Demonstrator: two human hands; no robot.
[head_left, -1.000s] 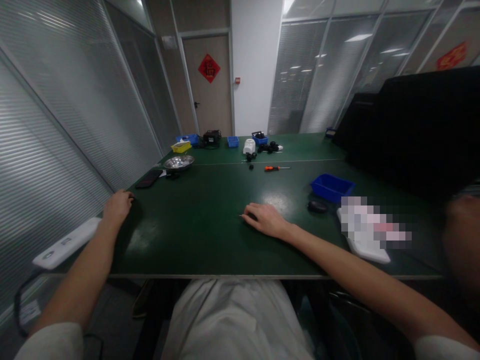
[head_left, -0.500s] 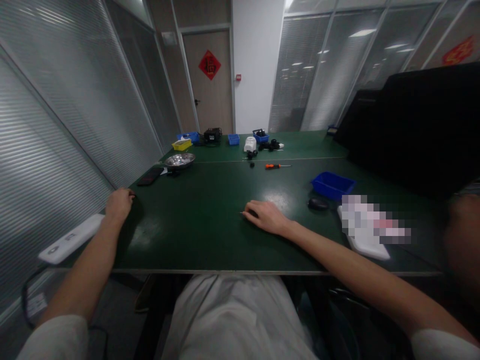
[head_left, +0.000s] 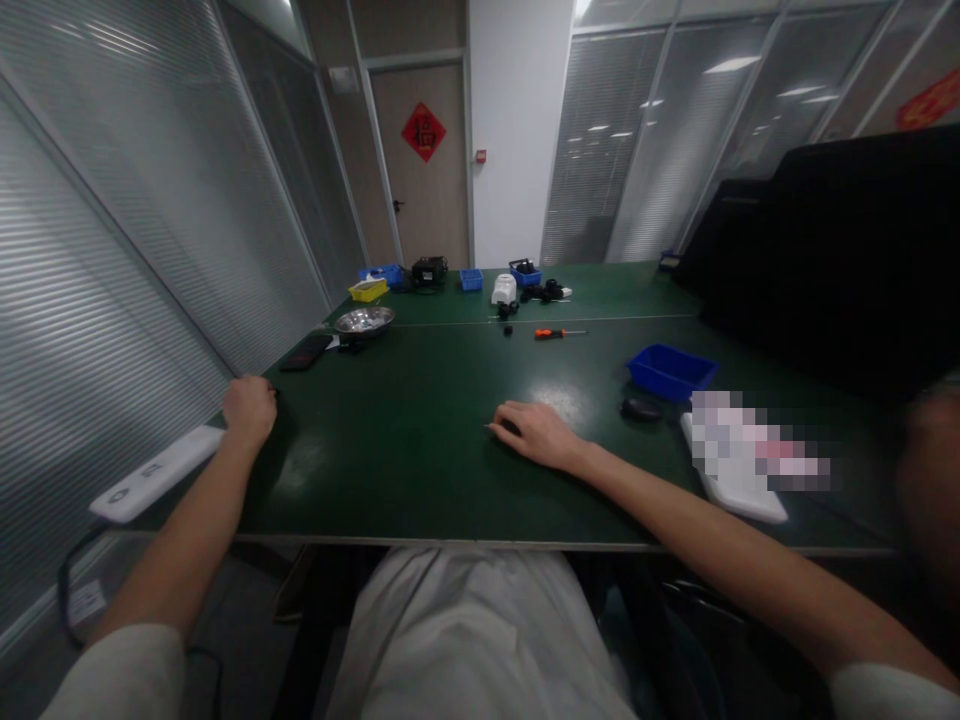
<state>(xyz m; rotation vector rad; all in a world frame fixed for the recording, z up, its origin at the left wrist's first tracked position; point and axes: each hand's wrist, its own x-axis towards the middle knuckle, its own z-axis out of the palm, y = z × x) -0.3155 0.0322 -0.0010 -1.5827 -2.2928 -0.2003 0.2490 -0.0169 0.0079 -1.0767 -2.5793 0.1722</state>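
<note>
My left hand (head_left: 251,408) is closed near the table's left edge, beside the white power strip (head_left: 161,474). Something small and dark shows at its fingertips, too small to name. My right hand (head_left: 534,430) rests mid-table with curled fingers pressed together. A tiny light tip sticks out of its pinch; the rest of that thing is hidden. Beyond it lies an orange-handled screwdriver (head_left: 551,333) with a small black part (head_left: 508,330) to its left. A black computer mouse (head_left: 640,409) sits to the right, before a blue tray (head_left: 670,372).
At the left are a metal bowl (head_left: 364,321) and a dark phone-like slab (head_left: 307,352). Farther back stand a yellow tray (head_left: 368,290), a black box (head_left: 430,270), a small blue bin (head_left: 471,280) and a white device (head_left: 504,289). A dark monitor-like shape (head_left: 847,270) blocks the right; another person's blurred arm (head_left: 930,480) shows there.
The whole view has shifted slightly, so things sit a little farther right. My left hand has turned a little and looks more tightly closed. My right hand has stayed in place.
</note>
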